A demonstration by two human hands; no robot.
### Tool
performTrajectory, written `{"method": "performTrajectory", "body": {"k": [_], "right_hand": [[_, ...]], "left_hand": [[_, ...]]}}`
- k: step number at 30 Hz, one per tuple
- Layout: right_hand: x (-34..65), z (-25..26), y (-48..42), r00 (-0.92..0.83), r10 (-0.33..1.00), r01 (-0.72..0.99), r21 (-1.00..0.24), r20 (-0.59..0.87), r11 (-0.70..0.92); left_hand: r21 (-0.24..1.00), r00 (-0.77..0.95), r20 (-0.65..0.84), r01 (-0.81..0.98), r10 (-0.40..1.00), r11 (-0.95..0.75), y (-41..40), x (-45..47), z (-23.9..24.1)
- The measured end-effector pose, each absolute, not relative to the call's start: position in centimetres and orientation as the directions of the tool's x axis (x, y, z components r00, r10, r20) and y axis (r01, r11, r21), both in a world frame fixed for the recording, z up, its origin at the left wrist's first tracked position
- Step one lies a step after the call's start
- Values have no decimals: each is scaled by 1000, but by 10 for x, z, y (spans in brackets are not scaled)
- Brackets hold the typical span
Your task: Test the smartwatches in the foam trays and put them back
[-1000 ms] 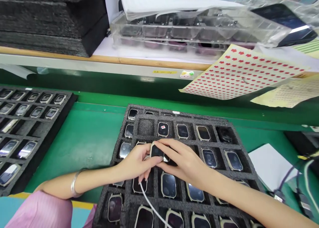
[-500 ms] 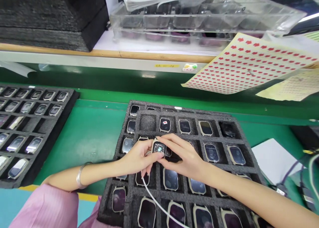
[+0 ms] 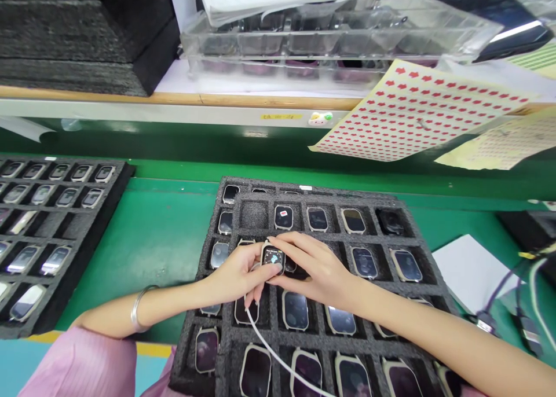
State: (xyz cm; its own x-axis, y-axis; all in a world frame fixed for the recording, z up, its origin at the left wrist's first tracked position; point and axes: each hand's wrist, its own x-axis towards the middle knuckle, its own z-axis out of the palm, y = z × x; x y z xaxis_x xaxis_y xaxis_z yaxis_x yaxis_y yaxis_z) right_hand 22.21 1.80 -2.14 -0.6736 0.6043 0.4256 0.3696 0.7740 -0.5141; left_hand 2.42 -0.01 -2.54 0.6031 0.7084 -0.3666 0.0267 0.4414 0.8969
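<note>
Both hands meet over a black foam tray (image 3: 260, 217) whose cells hold several smartwatch bodies. My left hand (image 3: 237, 275) and my right hand (image 3: 319, 272) pinch one watch body (image 3: 273, 257) between their fingertips, and its screen is lit. A white cable (image 3: 278, 356) runs from under my left fingers toward the near edge. One watch (image 3: 284, 216) in the far row carries a small red sticker. A silver bangle (image 3: 136, 307) is on my left wrist.
A second foam tray (image 3: 93, 223) of watches lies at the left on the green belt (image 3: 165, 235). A sheet of red stickers (image 3: 412, 116) hangs off the shelf above. Clear plastic trays (image 3: 304, 44) and stacked black foam (image 3: 78, 38) sit on that shelf. White paper (image 3: 469, 272) and cables (image 3: 521, 304) are at right.
The held watch's screen, dark a second ago, now shows a lit display. Both hands have stayed in the same place over the tray.
</note>
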Motion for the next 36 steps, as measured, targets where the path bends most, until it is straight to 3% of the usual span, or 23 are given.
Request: {"method": "performTrajectory", "body": {"k": [8,15,20,23,27,31,36], "right_hand": [[222,-20,16,-664,631,396,-527,401,752],[217,0,58,-558,744,386,-679,367,625],[195,-11,96,-705,660,555,-377,260,742],[200,-5,96,-782,591,523,-308,198,795],[222,13,87,-751,657,634,-211,65,744],[226,13,86,-726,687,680,-196,-39,707],[223,9,91,-683,730,700,-279,7,657]], "left_hand": [[903,610,-373,68,699,423,-1,24,-27],[953,629,-276,78,727,294,-2,25,-32],[953,594,-279,78,754,291,-3,29,-28],[933,612,-320,74,723,351,-5,31,-25],[926,618,-302,9,726,377,-5,41,-26],[922,553,-253,-109,794,370,1,50,-30],[876,610,-222,-218,761,430,10,47,-32]]}}
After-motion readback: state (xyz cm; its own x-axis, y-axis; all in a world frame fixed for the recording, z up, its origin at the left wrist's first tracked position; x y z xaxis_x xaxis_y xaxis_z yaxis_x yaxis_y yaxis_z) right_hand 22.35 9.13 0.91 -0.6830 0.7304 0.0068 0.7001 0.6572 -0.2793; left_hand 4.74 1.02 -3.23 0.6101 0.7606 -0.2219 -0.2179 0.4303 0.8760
